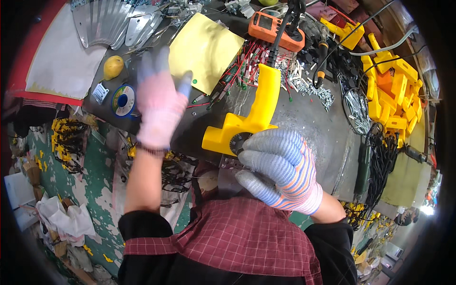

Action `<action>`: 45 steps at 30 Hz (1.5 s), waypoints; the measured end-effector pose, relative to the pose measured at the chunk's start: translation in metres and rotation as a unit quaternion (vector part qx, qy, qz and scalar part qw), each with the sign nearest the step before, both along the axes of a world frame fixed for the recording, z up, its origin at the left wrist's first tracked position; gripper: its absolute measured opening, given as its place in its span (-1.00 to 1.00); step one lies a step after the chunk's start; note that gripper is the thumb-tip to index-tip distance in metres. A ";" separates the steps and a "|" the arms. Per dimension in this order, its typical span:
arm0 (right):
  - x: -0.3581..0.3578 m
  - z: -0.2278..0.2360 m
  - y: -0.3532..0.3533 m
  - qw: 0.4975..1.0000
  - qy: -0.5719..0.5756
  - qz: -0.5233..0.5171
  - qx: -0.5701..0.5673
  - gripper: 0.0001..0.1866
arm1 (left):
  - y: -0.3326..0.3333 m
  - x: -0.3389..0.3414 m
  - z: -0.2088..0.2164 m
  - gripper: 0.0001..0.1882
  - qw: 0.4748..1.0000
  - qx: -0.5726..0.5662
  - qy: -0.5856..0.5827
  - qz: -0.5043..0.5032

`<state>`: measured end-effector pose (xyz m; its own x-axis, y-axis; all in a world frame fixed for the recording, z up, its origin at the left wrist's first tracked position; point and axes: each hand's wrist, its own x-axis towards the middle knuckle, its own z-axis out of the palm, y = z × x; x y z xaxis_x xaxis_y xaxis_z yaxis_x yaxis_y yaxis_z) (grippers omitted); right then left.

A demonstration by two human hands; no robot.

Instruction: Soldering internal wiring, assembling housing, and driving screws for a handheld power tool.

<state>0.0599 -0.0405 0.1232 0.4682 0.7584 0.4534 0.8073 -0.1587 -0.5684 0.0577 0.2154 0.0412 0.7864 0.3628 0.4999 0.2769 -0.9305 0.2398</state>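
My right hand (285, 173), in a striped knit glove, has its fingertips curled onto the black dial (239, 141) of a yellow pistol-grip tool (266, 102). The tool lies at the bench's front edge, its handle pointing away and a black cord running from the handle's end. My left hand (161, 102), gloved too and blurred by motion, is over the bench left of the tool. Its thumb stands apart from the outstretched fingers, and nothing shows in it. Beside it are a yellow paper sheet (204, 52), a solder wire spool (123, 100) and a yellow pear-shaped object (113, 67).
Fanned metal plates (102, 21) lie at the far left. An orange meter (275, 31) stands behind red-wired parts (237, 71). Loose screws (323, 97) and a screwdriver (322, 59) lie right of it. Yellow plastic housings (394, 95) are heaped at the right, near black cables (382, 166).
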 end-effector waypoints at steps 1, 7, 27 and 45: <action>0.000 0.002 -0.005 1.000 -0.001 -0.002 0.004 -0.69 | 0.004 0.015 0.012 -0.34 0.998 0.024 0.053 0.019; 0.009 0.007 -0.020 0.999 0.009 -0.030 0.035 -0.72 | 0.019 0.001 0.031 -0.53 0.954 -0.281 0.041 -0.100; 0.026 0.004 0.027 0.984 0.072 -0.062 0.149 -0.69 | -0.090 -0.090 0.061 -0.13 0.591 -0.765 -0.213 -0.142; 0.025 0.007 0.024 0.977 0.160 -0.056 0.129 -0.83 | -0.075 -0.087 0.049 -0.15 0.451 -0.853 -0.203 -0.169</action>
<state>0.0847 -0.0170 0.1303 0.6903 0.5746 0.4397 0.5677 -0.0534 -0.8215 -0.0297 0.1399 0.0898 0.9098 0.3860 -0.1524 -0.2003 0.7301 0.6533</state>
